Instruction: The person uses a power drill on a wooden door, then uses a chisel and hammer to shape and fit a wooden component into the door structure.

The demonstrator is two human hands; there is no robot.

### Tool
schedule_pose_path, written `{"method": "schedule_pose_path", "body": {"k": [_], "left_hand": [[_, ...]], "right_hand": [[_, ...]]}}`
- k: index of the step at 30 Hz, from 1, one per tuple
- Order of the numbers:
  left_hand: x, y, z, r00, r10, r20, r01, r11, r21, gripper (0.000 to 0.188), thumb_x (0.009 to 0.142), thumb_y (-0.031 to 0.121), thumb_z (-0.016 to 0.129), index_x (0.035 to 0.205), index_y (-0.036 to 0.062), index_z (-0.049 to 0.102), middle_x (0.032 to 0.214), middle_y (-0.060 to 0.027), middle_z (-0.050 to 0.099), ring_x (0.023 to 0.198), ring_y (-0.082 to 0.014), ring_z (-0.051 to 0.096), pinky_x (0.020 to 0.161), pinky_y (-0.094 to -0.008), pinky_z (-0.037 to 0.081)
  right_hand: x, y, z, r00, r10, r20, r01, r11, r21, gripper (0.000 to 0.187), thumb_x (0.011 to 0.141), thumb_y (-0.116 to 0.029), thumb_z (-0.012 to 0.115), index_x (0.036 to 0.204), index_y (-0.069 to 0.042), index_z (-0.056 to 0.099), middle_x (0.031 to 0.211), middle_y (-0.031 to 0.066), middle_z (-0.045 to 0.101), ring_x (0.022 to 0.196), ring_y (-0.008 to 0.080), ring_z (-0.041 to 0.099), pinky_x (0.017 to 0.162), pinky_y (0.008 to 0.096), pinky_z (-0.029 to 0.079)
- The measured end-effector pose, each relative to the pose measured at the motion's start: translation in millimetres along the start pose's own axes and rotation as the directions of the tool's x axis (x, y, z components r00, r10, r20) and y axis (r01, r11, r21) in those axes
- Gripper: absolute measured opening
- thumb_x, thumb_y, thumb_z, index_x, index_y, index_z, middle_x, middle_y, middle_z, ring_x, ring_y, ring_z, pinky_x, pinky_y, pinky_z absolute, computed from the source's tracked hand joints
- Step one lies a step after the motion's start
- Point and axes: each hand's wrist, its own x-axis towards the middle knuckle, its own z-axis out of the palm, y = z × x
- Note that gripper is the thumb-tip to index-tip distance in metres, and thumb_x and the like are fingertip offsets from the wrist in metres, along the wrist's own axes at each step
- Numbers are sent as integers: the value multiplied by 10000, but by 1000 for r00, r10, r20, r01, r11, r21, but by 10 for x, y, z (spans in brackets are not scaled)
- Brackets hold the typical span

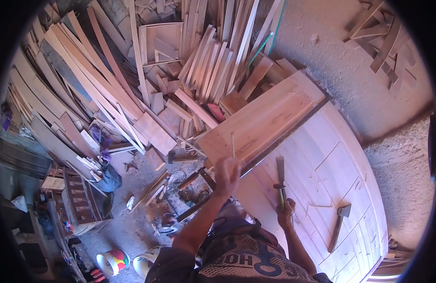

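Note:
My left hand (pixel 227 175) is closed at the near-left end of a thick reddish-brown board (pixel 279 111). A thin light stick (pixel 233 144) rises from its fingers; its lower end is hidden. My right hand (pixel 286 213) grips the greenish handle of a chisel (pixel 280 175), its flat grey blade pointing away from me. Under the chisel spreads a large panel of pale wooden planks (pixel 317 184), with a curved right side. On the panel, right of my right hand, lies a hatchet-like tool (pixel 343 211) with a wooden handle.
Long boards and strips (pixel 95 80) lean in a dense heap at the far left. Shorter offcuts (pixel 208 70) are piled behind the thick board. A slatted wooden piece (pixel 81 198) stands at left, with buckets (pixel 113 262) near me. Scrap wood (pixel 387 42) lies far right.

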Motion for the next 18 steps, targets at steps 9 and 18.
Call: {"method": "schedule_pose_path", "body": {"k": [9, 18], "left_hand": [[-530, 415, 536, 561, 512, 651, -604, 791, -102, 582, 835, 159, 638, 1402, 149, 508, 1372, -135, 534, 1309, -322, 480, 1084, -497, 385], [-172, 214, 857, 327, 453, 829, -642, 750, -157, 161, 719, 237, 701, 832, 164, 613, 699, -13, 637, 674, -209, 660, 650, -379, 476]], "right_hand": [[-26, -141, -605, 890, 135, 436, -428, 581, 693, 68, 889, -12, 618, 942, -49, 595, 873, 136, 645, 629, 199, 612, 500, 276, 478], [245, -550, -739, 931, 212, 298, -365, 525, 769, 239, 963, -143, 600, 1163, -17, 567, 900, 93, 636, 597, 146, 584, 398, 239, 433]]}}
